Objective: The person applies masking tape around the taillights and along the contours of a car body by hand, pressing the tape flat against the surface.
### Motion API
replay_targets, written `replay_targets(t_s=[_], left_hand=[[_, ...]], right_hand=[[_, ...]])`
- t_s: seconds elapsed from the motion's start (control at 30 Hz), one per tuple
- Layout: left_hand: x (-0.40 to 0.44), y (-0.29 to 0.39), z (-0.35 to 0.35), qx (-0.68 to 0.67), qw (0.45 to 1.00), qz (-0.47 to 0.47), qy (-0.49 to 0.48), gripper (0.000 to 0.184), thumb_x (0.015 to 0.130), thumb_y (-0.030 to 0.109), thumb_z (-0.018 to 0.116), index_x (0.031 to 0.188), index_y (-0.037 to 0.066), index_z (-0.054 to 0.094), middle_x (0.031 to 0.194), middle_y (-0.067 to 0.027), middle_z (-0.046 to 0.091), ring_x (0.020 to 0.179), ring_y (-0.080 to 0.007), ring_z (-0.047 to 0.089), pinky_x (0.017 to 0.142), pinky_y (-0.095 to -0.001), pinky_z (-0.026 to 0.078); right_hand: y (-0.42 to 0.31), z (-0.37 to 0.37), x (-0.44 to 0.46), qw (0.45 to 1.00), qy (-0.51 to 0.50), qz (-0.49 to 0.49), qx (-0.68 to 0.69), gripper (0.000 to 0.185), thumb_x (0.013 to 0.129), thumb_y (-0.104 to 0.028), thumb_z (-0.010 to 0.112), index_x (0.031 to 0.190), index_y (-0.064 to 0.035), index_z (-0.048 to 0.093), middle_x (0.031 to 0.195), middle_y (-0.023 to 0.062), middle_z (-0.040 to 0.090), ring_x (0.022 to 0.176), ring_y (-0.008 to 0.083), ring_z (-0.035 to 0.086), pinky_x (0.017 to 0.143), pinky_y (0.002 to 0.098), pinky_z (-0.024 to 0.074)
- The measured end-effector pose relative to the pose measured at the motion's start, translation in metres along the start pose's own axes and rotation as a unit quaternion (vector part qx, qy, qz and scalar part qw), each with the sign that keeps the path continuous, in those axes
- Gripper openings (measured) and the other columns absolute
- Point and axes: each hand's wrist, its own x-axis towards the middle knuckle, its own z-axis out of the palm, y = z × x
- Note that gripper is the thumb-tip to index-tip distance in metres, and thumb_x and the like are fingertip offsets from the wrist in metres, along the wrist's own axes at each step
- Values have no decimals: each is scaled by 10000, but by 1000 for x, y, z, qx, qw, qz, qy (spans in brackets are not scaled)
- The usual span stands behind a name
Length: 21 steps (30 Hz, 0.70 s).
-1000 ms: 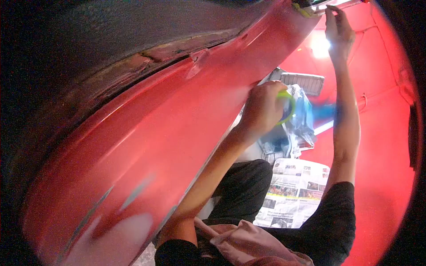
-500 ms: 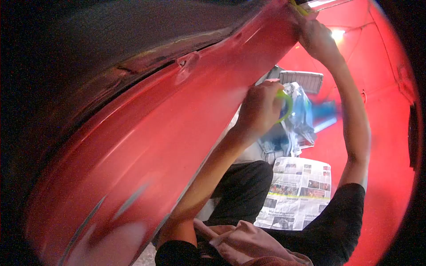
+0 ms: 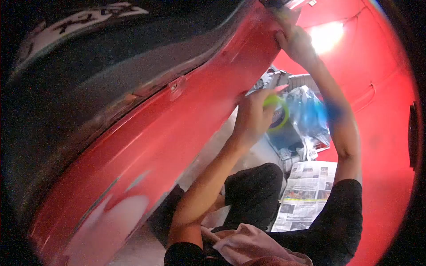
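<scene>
My left hand (image 3: 252, 116) is closed round a yellow-green ring that looks like a roll of tape (image 3: 284, 117), beside the lower edge of a long red curved panel (image 3: 177, 119). My right hand (image 3: 301, 48) reaches up to the panel's far upper end. Its fingers are stretched against the edge there, with the thumb apart; the fingertips are blurred. A yellowish strip shows faintly near them. Pale smooth patches (image 3: 120, 213) and grey marks lie on the panel's near end.
Newspaper sheets (image 3: 306, 190) lie right of my bent knee (image 3: 257, 190). Crumpled plastic and paper (image 3: 306, 111) sit beyond the tape roll. A grey tray-like object (image 3: 301, 81) is behind. A bright lamp (image 3: 327, 36) glares against the red surface (image 3: 381, 146). Dark bodywork (image 3: 133, 66) runs above the panel.
My right hand has moved left and down from a pinch at the upper edge to stretched fingers on the panel end. My left hand keeps the roll. The view has shifted.
</scene>
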Motion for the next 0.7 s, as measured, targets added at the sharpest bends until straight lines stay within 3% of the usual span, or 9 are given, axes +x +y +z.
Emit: replay_targets(t_s=[0.1,0.17,0.2,0.27,0.33,0.47,0.6,0.67,0.7], left_hand=[[-2,10,-3,14,1000,8,-1,272,923,71,736,1162,-60,728,1079,-214,772,981,-270,756,863,-368,570],[-2,9,-4,-22,999,-37,-8,276,941,57,725,1193,-56,716,1071,-147,767,955,-187,726,864,-332,567],[-3,12,-4,-9,999,-36,-13,276,941,57,725,1193,-56,716,1071,-147,767,955,-187,726,864,-332,567],[-4,16,-4,-17,999,-9,37,277,945,35,714,1211,-43,715,1072,-98,759,949,-148,710,865,-303,569],[4,30,-8,-18,998,-30,55,281,942,13,708,1218,-39,715,1078,-86,756,952,-143,710,871,-294,569],[6,43,-18,-7,997,-32,65,291,929,-65,691,1217,-33,720,1073,-61,750,947,-128,708,886,-275,566],[-6,64,-15,-70,997,-35,12,481,928,-104,694,1394,-5,622,1258,-88,701,1081,-160,687,905,-285,564],[-8,72,-20,4,999,-48,-13,566,931,-103,695,1471,0,558,1374,-107,642,1228,-194,640,979,-318,553],[-9,70,-26,42,998,-20,-34,577,931,-98,699,1481,-8,550,1396,-112,628,1276,-208,618,1033,-339,534]], right_hand=[[12,12,1,999,10,-47,-26,475,1024,-333,594,1431,-91,623,905,259,736,832,474,721,744,556,597],[-5,-11,-11,962,22,-10,273,436,1031,-300,592,1337,-1,674,865,240,744,781,374,755,729,486,594],[-9,-20,-26,959,31,-5,282,436,1031,-300,592,1337,-1,674,865,240,744,781,374,755,729,486,594],[-16,-37,-68,834,-68,126,532,442,1038,-279,603,1312,60,676,882,163,761,814,225,745,789,390,582],[-26,-36,-116,754,-87,138,636,484,1031,-287,660,1365,64,653,1011,95,762,945,137,695,884,330,562],[-69,-34,-183,615,-155,139,761,469,973,-196,751,1364,48,662,1171,99,747,1061,155,680,973,327,540],[-78,-39,-211,580,-93,162,793,377,960,-154,747,1266,61,698,1131,106,757,1034,168,700,960,327,547],[-76,-38,-221,568,-44,181,802,344,960,-144,736,1226,72,706,1117,113,761,1026,177,708,953,334,551],[-75,-32,-224,630,1,145,763,338,957,-136,730,1218,76,702,1114,125,761,1029,186,714,939,338,557]])
